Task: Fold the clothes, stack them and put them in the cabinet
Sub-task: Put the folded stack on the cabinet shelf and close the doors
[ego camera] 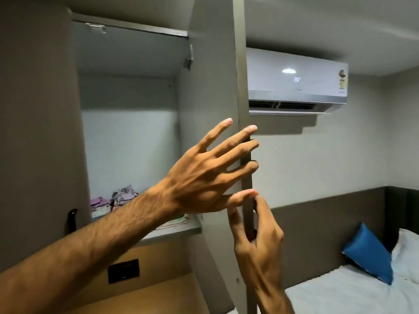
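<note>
Fingers [246, 146] of the left hand [199, 177] are spread and extended, with the tips curled over the front edge of the open cabinet door [213, 87]; the palm is not closed around anything. Just below, the right hand [256, 236] pinches the same door edge, thumb on the near face and the other fingers wrapped behind it, close to a dark handle fitting that is mostly hidden. Both forearms rise from the lower edge of the view. Behind the left forearm, the cabinet [127, 137] stands open, and the folded clothes [113, 200] lie stacked on its shelf [181, 230], partly hidden by the arm; pink, patterned and pale pieces are visible. A second door [34, 132] with a black handle [71, 220] stands at the left. Below the shelf is a wooden panel with a dark socket plate [123, 270]. Farther right, a blue pillow [369, 254] rests on the bed [351, 295], and an air conditioner [297, 80] is mounted high on the wall.
</note>
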